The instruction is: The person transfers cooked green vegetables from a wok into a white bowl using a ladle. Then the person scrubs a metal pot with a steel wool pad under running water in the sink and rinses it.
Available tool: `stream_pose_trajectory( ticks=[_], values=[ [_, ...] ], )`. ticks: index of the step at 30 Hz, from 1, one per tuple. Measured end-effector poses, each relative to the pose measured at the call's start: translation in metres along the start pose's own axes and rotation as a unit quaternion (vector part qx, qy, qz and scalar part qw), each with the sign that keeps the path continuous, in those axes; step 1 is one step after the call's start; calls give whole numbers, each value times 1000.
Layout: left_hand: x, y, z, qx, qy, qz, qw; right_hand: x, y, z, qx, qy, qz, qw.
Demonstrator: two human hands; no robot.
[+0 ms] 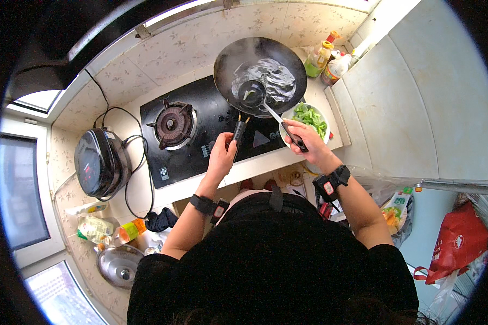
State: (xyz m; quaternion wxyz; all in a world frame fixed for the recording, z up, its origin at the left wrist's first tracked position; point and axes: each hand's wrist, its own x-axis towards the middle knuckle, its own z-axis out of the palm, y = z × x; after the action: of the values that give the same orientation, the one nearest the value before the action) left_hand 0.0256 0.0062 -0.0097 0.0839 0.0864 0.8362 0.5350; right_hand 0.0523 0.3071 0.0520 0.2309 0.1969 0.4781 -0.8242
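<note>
My left hand grips the black handle of a large dark wok on the right side of the gas hob. Clear liquid ripples in the wok and steam rises from it. In my right hand is a ladle with a metal shaft and black grip. Its dark bowl dips into the wok near the front rim, with a small pale green piece in it. Under my right hand stands a white bowl of chopped green leaves, partly hidden by that hand.
The hob's left burner has a bare pan support. Left of the hob sits a black electric appliance with a looping cord. Sauce bottles crowd the back right corner. Further bottles and a metal lid lie at lower left.
</note>
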Motion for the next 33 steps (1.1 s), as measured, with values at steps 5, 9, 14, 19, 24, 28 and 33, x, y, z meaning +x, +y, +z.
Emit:
stream_pose_trajectory(
  ticks=[5, 9, 14, 19, 24, 28, 33],
  values=[
    [0, 4, -1, 3, 0, -7, 1000, -3, -4, 1, -48, -31, -6, 998],
    [-1, 4, -1, 3, -6, -10, 1000, -3, -3, 1, -81, -41, -10, 996],
    [0, 6, -2, 8, -9, -16, 1000, -4, 2, 5, -161, -34, -53, 985],
    [-1, 8, -3, 5, -15, -24, 1000, -8, 7, 12, -224, -28, -85, 970],
    [-1, 8, -2, 11, -9, -13, 1000, -15, 11, 22, -265, -19, -107, 958],
    [-1, 7, -3, 11, -14, -23, 1000, -22, 12, 30, -297, 15, -120, 947],
    [-1, 8, -2, 4, -12, -17, 1000, -26, 14, 32, -321, 31, -126, 938]
  ],
)
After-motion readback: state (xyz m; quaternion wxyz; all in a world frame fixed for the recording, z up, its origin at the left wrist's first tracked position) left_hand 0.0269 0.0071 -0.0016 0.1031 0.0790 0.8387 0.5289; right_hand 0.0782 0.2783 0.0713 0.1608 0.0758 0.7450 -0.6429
